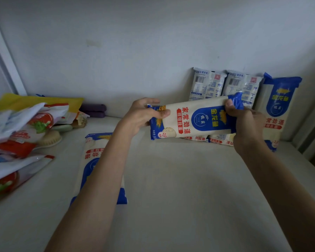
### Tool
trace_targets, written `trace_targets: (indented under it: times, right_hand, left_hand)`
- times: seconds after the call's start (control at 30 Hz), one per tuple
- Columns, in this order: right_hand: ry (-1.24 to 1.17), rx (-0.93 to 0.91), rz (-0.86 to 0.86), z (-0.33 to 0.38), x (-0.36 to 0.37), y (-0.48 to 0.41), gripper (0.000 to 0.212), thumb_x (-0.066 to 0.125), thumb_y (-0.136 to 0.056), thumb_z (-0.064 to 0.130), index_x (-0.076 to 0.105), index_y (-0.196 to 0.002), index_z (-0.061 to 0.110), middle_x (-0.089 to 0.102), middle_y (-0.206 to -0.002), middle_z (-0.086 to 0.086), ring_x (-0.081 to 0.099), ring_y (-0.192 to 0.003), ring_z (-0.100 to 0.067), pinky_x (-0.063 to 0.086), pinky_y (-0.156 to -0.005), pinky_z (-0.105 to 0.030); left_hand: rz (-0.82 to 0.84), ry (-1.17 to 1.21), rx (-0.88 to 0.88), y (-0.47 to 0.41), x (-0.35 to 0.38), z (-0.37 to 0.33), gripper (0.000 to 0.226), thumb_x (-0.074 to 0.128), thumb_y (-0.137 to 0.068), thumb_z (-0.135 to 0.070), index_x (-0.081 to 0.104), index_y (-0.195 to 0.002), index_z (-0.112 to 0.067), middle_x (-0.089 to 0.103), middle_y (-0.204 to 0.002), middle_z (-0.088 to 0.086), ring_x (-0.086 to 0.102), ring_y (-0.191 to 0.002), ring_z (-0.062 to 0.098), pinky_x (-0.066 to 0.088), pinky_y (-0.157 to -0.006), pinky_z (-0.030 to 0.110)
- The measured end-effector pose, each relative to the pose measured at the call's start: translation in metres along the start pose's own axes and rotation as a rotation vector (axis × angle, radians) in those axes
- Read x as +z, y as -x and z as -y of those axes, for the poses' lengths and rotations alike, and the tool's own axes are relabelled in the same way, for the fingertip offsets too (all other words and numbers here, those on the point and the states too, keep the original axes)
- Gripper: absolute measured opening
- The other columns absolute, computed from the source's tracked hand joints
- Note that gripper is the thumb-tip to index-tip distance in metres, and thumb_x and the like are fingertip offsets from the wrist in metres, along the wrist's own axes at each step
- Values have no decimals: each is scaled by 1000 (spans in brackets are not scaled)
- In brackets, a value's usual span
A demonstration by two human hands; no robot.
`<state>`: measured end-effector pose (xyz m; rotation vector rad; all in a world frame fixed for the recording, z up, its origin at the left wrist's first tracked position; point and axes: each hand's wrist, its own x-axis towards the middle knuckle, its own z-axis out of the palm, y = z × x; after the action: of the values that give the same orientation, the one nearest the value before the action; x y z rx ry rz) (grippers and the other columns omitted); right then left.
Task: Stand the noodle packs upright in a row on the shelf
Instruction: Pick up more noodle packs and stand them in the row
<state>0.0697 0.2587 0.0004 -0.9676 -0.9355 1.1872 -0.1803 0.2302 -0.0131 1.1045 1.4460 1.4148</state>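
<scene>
Two hands hold one noodle pack (195,120) sideways at centre frame, just above the shelf (180,179). The left hand (144,115) wraps its fingers (162,112) round the left end, and the right hand (244,122) pinches the blue right end with its fingers (229,104). Three standing packs (242,86) lean on the back wall (135,51) at right, perhaps touching one another. One flat pack (95,160) lies at lower left.

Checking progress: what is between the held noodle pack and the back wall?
Head view: two upright noodle packs stand against the wall behind the held pack.
</scene>
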Motion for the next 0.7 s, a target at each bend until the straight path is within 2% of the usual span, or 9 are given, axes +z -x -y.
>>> trace_targets:
  times: [0.07, 0.2, 0.3, 0.37, 0.4, 0.47, 0.53, 0.6, 0.7]
  right_hand:
    - [8, -11, 15, 0, -1, -1, 54, 81, -72, 23, 61, -119, 4, 72, -107, -5, 72, -90, -17, 60, -78, -34]
    - [24, -22, 12, 3, -2, -3, 53, 80, -73, 22, 61, -120, 4, 72, -105, -5, 72, -91, -18, 59, -82, -36]
    - [-13, 2, -8, 1, -2, -2, 35, 80, -74, 20, 64, -104, 8, 72, -99, -3, 71, -91, -19, 59, -83, -39]
    - [-65, 27, -34, -2, -2, -2, 22, 79, -75, 18, 62, -89, 14, 71, -98, -2, 71, -91, -18, 59, -81, -38]
    - [-103, 39, -46, -3, -1, -1, 22, 79, -76, 16, 60, -87, 16, 71, -98, -1, 70, -91, -18, 59, -79, -37]
    - [-175, 72, -59, -7, 0, -2, 27, 79, -76, 16, 61, -96, 15, 72, -99, -1, 71, -91, -18, 60, -76, -38]
    - [-227, 115, 11, -12, -2, -6, 38, 77, -78, 16, 61, -112, 11, 74, -103, -3, 73, -92, -20, 60, -75, -40]
    - [-255, 166, 167, -16, -8, -13, 36, 71, -83, 13, 60, -117, 8, 74, -106, -8, 73, -95, -24, 59, -77, -42]
    - [-25, 189, 399, -18, -17, -20, 40, 66, -84, 10, 57, -120, -4, 70, -111, -18, 69, -103, -30, 58, -78, -38]
  left_hand:
    - [11, -21, 9, 1, 1, -1, 63, 87, -69, -16, 60, -126, -17, 71, -110, 5, 70, -94, 17, 58, -73, 30]
    - [22, -168, 81, 1, 2, -4, 60, 87, -69, -22, 61, -123, -21, 68, -110, -2, 69, -92, 13, 56, -60, 19]
    - [17, -54, -37, 1, 3, -2, 59, 88, -66, -26, 63, -118, -13, 74, -107, 5, 72, -95, 21, 59, -70, 31]
    - [102, 7, -146, 4, -2, 3, 54, 87, -64, -28, 66, -111, -9, 75, -105, 9, 72, -96, 25, 60, -78, 40]
    - [164, 43, -187, 7, -4, 5, 53, 85, -62, -27, 67, -109, -8, 75, -106, 10, 72, -97, 26, 59, -82, 42]
    - [237, 145, -197, 9, -5, 6, 51, 83, -60, -21, 68, -107, -6, 75, -105, 12, 73, -95, 26, 60, -81, 39]
    - [183, 240, -141, 7, -3, 4, 46, 83, -60, -17, 69, -103, -6, 77, -97, 10, 75, -87, 22, 61, -73, 32]
    - [98, 349, -80, 5, 1, 0, 35, 82, -68, -13, 69, -100, -8, 77, -89, 6, 74, -85, 21, 60, -71, 30]
    - [-8, 521, -11, 2, 4, -6, 24, 76, -78, -10, 67, -100, -9, 77, -87, 6, 74, -83, 20, 60, -72, 33]
